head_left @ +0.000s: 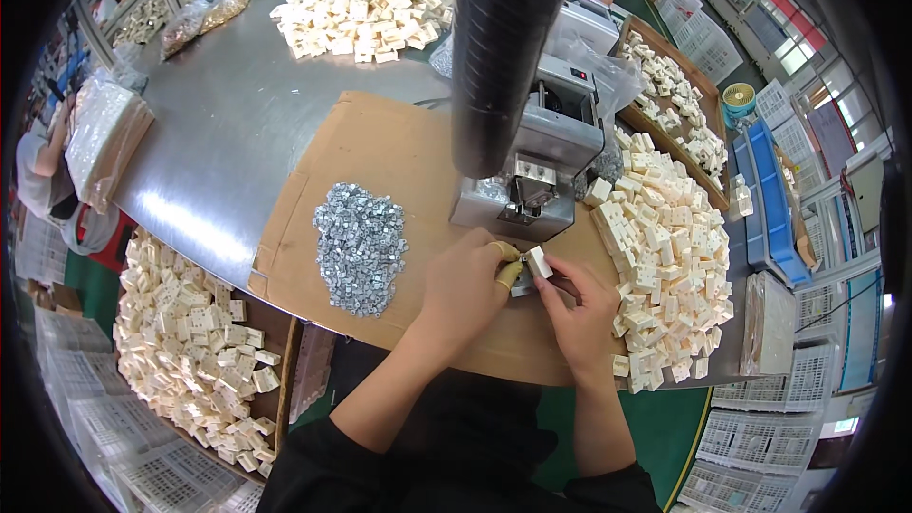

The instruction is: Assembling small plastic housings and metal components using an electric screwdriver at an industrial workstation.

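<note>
We see left hand (465, 287) and right hand (578, 309) meeting near small grey machine (532, 166). Right fingers pinching cream plastic block (539, 261); left fingers, two in yellow tips, pressed together on small metal piece just beside block, mostly hidden. Both over brown cardboard sheet (399, 171) on metal surface (237, 123). Heap of metal clips (359, 247) left; cream block pile (665, 266) right.
</note>
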A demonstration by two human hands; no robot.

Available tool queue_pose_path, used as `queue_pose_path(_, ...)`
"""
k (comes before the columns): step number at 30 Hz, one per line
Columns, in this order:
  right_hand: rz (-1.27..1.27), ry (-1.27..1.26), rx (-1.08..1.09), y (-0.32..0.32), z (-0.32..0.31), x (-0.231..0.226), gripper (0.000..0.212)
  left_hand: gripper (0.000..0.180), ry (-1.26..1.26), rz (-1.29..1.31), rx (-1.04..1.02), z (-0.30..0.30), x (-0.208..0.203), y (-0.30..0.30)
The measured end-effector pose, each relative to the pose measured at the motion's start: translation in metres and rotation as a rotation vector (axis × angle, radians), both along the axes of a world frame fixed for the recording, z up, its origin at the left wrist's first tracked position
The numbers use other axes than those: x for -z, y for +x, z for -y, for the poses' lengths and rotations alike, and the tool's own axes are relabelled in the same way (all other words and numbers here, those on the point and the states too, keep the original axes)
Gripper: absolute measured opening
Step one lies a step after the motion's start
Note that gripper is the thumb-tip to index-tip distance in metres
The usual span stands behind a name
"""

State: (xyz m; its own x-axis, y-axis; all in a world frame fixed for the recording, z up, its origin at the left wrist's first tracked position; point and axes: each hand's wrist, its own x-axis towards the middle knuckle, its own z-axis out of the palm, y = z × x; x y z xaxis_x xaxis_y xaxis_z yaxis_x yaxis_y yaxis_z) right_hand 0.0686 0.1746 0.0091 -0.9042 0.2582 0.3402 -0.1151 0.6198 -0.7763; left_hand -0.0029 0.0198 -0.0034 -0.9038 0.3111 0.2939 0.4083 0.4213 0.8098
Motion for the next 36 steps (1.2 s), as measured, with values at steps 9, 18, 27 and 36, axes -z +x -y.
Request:
queue_pose_path(9,-0.114,0.29,-0.053,0.0,0.013,-0.005,0.029,0.02,-0.115,0.029,0.053,0.007,-0.005,-0.005)
queue_pose_path(18,-0.015,0.133,-0.325,-0.009,-0.028,-0.04,0.036,0.054,-0.355,-0.064,0.25,0.053,-0.034,0.002)
queue_pose_path(27,-0.414,-0.165,-0.453,-0.084,0.051,-0.157,0.064,0.05,-0.034,-0.259,0.146,0.012,-0.011,-0.001)
queue_pose_path(36,-0.61,-0.607,-0.34,-0.114,0.016,-0.112,0.063,0.037,-0.062,-0.265,0.171,0.008,0.005,-0.004)
